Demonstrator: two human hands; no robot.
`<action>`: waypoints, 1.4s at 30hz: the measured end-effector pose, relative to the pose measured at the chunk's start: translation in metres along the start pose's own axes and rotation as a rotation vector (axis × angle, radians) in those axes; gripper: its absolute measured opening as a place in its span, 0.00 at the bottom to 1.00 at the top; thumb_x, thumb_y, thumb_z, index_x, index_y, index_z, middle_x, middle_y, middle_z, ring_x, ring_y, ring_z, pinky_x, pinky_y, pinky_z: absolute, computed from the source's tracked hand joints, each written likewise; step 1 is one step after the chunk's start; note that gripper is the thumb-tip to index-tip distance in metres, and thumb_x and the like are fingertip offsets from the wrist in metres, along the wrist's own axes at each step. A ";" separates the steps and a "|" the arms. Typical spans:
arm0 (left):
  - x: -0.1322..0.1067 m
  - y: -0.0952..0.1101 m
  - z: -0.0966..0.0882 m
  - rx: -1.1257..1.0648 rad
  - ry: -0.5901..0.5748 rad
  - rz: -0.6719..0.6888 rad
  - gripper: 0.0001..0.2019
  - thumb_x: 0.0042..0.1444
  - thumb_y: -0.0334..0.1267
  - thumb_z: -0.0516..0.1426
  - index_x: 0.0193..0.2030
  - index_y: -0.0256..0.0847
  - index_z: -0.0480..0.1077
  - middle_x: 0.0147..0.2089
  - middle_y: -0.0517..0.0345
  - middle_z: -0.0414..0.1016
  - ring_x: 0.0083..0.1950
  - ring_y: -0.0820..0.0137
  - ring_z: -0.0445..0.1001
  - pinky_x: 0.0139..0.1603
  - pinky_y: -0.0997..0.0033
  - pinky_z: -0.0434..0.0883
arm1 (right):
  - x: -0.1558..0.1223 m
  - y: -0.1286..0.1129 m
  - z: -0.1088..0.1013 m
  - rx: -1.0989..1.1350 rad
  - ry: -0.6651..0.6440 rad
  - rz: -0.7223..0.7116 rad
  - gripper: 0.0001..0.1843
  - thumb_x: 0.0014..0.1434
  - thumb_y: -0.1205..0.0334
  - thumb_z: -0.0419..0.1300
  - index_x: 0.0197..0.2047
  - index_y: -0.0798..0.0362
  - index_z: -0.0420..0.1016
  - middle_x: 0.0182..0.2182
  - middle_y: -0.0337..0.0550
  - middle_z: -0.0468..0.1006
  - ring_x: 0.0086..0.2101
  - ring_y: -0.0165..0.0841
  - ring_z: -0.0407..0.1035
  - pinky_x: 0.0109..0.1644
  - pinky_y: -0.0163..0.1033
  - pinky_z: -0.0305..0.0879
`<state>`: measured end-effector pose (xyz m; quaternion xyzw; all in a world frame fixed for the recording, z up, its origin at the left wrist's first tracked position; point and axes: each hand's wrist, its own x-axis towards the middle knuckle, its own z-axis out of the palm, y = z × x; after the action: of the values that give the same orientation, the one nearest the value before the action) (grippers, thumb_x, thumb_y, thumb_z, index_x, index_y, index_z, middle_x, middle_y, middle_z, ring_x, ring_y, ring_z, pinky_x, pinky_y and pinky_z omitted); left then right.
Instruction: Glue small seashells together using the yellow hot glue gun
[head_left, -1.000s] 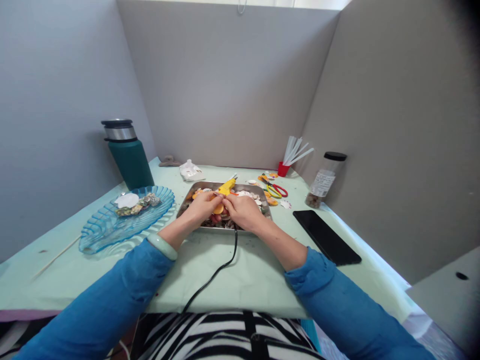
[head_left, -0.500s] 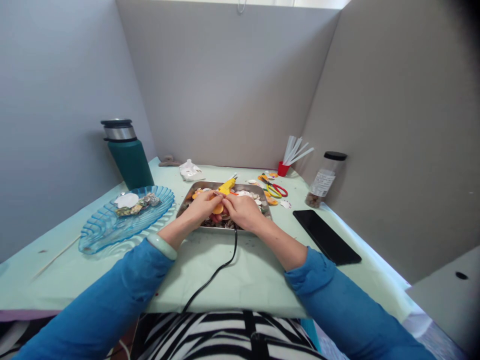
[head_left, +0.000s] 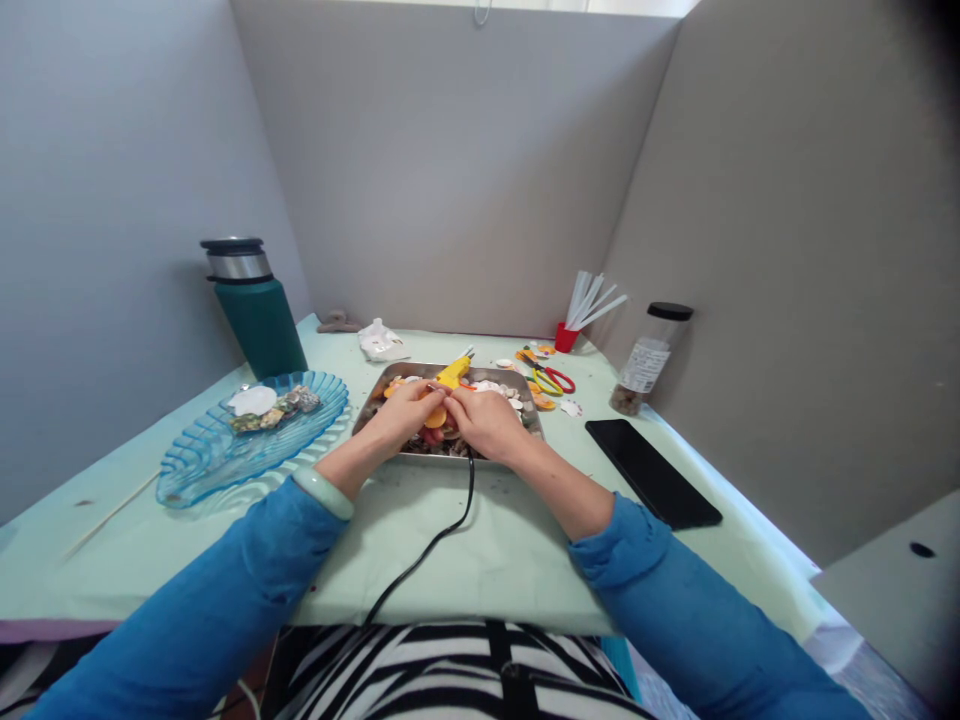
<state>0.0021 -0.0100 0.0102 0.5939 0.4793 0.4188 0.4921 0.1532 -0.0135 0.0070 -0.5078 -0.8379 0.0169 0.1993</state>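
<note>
Over the metal tray [head_left: 361, 412], my left hand [head_left: 399, 415] and my right hand [head_left: 487, 420] meet with fingertips pinched together. What they pinch is small and mostly covered by the fingers, so I cannot make it out. Just beyond the fingertips lies a yellow hot glue gun [head_left: 454, 372], its nozzle pointing away from me. A black cord [head_left: 442, 532] runs from the tray to the table's front edge. Orange and white flat pieces and small stone-like bits fill the tray, with an orange piece [head_left: 436, 417] showing just below my fingers.
A blue shell-shaped plate [head_left: 202, 465] holding a white disc stands left, beside a green bottle [head_left: 261, 325]. On the right are scissors [head_left: 556, 380], a black phone [head_left: 651, 473], a clear jar [head_left: 646, 362] and a red cup [head_left: 566, 338] of glue sticks. Grey panels enclose the table.
</note>
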 end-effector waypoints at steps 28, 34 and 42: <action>0.002 -0.002 0.001 0.051 -0.002 0.017 0.06 0.60 0.37 0.56 0.37 0.36 0.70 0.20 0.62 0.72 0.15 0.74 0.69 0.18 0.77 0.68 | 0.000 -0.002 -0.002 -0.026 -0.043 0.027 0.23 0.72 0.55 0.41 0.48 0.52 0.76 0.42 0.48 0.81 0.42 0.37 0.74 0.43 0.36 0.59; 0.002 -0.003 0.001 0.098 0.004 0.021 0.06 0.61 0.36 0.54 0.36 0.36 0.69 0.19 0.62 0.71 0.15 0.73 0.69 0.17 0.77 0.67 | -0.001 -0.001 -0.001 -0.022 -0.042 0.014 0.23 0.71 0.55 0.41 0.48 0.52 0.76 0.41 0.48 0.81 0.42 0.38 0.74 0.42 0.36 0.59; 0.002 -0.005 0.001 0.061 0.005 0.013 0.07 0.59 0.39 0.57 0.35 0.37 0.69 0.19 0.62 0.72 0.15 0.75 0.69 0.17 0.79 0.66 | -0.001 -0.003 -0.003 -0.018 -0.057 0.023 0.23 0.72 0.56 0.41 0.48 0.52 0.76 0.42 0.48 0.81 0.42 0.38 0.74 0.42 0.36 0.59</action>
<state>0.0024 -0.0077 0.0055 0.6109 0.4890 0.4086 0.4698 0.1522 -0.0166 0.0100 -0.5183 -0.8376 0.0258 0.1707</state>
